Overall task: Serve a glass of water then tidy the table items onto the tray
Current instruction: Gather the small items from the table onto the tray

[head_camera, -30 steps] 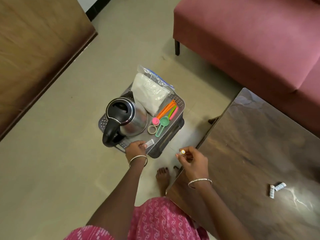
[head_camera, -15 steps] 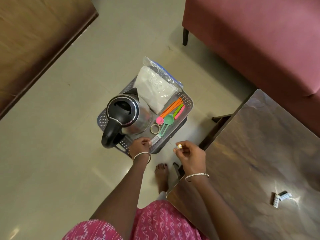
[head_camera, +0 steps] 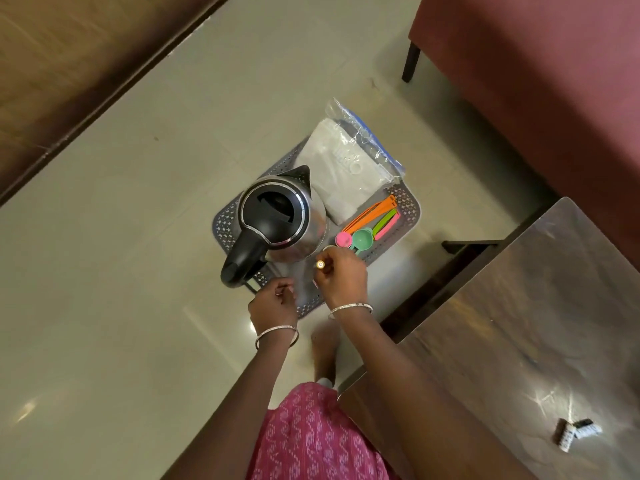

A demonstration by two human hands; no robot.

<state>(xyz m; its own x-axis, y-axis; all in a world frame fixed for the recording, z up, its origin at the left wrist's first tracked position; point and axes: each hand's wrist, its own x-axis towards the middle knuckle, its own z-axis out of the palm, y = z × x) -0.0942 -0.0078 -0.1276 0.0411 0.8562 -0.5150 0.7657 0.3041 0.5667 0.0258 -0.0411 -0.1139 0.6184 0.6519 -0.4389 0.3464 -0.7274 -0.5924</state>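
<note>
A grey perforated tray lies on the floor. On it stand a steel kettle with a black handle, a clear bag of white powder and coloured measuring spoons. My right hand hovers over the tray's near part, next to the kettle, and pinches a small cylinder with a gold tip. At the tray's near edge my left hand has loosely curled fingers with nothing visible in them. Two small white-and-black cylinders lie on the dark table.
The table's corner reaches close to the tray on the right. A maroon sofa stands beyond it with a dark leg near the tray. A wooden panel fills the upper left. My foot is below the tray.
My right hand moved left from beside the table to over the tray, carrying the small cylinder. My left hand drew back from the tray surface to its near edge.
</note>
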